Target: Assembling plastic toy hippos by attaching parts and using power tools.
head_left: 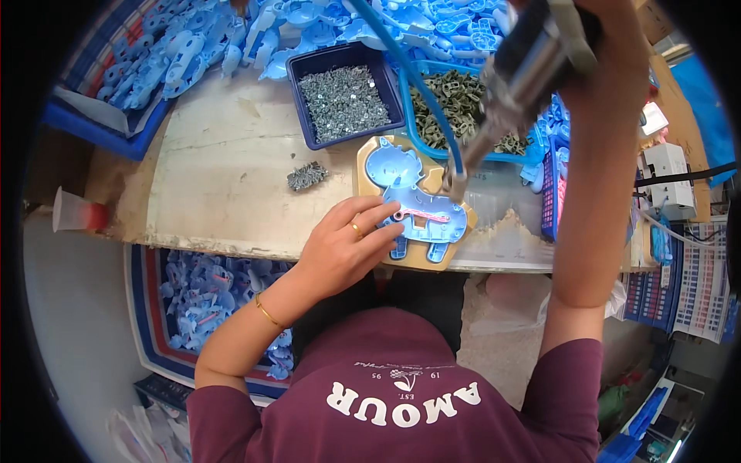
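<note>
Fingers (376, 216) of the left hand (340, 243) lie slightly apart, tips resting on the blue shell (426, 201) nested in the tan jig (417, 255); the right hand (624, 31), beyond the jig's upper right, looks clamped around a blurred driver (532, 69) whose tip hangs by the jig's right side. Should the shell shift under loose pressure, the driver could skid, scratching it or catching a fingertip.

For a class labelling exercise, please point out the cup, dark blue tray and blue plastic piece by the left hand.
Cup (72, 213): head view, its white side.
Dark blue tray (332, 61): head view, its back wall.
Blue plastic piece (428, 203): head view, near its middle.
</note>
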{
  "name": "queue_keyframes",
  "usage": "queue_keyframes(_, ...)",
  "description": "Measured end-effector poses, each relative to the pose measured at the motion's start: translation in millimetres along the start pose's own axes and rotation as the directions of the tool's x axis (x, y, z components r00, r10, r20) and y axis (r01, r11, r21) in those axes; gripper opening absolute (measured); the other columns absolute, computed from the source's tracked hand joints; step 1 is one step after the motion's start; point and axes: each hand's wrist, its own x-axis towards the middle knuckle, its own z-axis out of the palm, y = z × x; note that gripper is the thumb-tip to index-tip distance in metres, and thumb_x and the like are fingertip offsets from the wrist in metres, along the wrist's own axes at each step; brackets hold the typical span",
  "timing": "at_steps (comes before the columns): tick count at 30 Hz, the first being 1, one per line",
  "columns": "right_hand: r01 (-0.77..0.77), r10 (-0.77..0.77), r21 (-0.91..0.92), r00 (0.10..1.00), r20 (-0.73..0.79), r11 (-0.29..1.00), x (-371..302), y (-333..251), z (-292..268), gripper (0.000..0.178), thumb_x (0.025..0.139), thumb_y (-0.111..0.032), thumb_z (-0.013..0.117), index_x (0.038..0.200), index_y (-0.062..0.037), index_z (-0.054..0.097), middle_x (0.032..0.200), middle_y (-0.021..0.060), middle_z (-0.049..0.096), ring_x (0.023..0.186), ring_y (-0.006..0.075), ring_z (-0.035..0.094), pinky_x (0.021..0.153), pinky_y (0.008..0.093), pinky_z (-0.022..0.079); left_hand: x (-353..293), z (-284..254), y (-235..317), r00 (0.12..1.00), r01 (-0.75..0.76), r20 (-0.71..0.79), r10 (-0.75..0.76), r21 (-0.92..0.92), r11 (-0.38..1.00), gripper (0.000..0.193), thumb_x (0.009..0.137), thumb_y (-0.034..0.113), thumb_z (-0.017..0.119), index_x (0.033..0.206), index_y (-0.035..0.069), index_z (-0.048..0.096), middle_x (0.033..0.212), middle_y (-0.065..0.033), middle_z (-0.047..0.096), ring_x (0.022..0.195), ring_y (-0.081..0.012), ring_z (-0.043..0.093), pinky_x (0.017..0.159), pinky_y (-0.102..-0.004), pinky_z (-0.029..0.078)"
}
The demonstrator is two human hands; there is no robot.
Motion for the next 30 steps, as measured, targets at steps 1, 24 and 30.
queue_keyframes(1, 0.028, -0.018, 0.113, 0.996, -0.086, 0.993, -8, 3, 14, 0.070, 0.079, -0.016, 0.065, 0.142, 0.0050, 0.042, 0.086, 0.0043, 0.057, 0.075, 0.0131, 0.057, 0.073, 0.0260, 0.048, -3, 1, -1, 1.000, 0.000, 0.005, 0.000, 0.006, 1.000, 0.032, 0.078, 0.012, 0.078, 0.109, 0.010, 0.068, 0.130, -0.0073, 0.062, 0.117, -0.0297, 0.059, 0.095, -0.0420, 0.053)
queue_keyframes(24, -0.153, 0.191, 0.212, 0.966, -0.172, 0.965, -51, 12, 39, 0.060, 0.073, -0.004, 0.065, 0.128, 0.0037, 0.042, 0.066, 0.0065, 0.058, 0.052, 0.0155, 0.058, 0.057, 0.0294, 0.053, -5, 14, 4, 0.999, 0.025, 0.020, -0.026, 0.048, 0.999, 0.031, 0.081, 0.016, 0.074, 0.111, 0.014, 0.070, 0.130, -0.0114, 0.059, 0.122, -0.0319, 0.055, 0.103, -0.0463, 0.048)
queue_keyframes(30, -0.245, 0.286, 0.156, 0.883, -0.371, 0.957, -60, 18, 44, 0.055, 0.075, -0.005, 0.068, 0.125, 0.0023, 0.044, 0.069, 0.0052, 0.058, 0.056, 0.0128, 0.058, 0.056, 0.0278, 0.050, -6, 18, 2, 0.999, 0.017, 0.045, -0.021, 0.078, 0.997, 0.029, 0.081, 0.016, 0.074, 0.110, 0.013, 0.069, 0.126, -0.0114, 0.060, 0.120, -0.0328, 0.056, 0.102, -0.0470, 0.048)
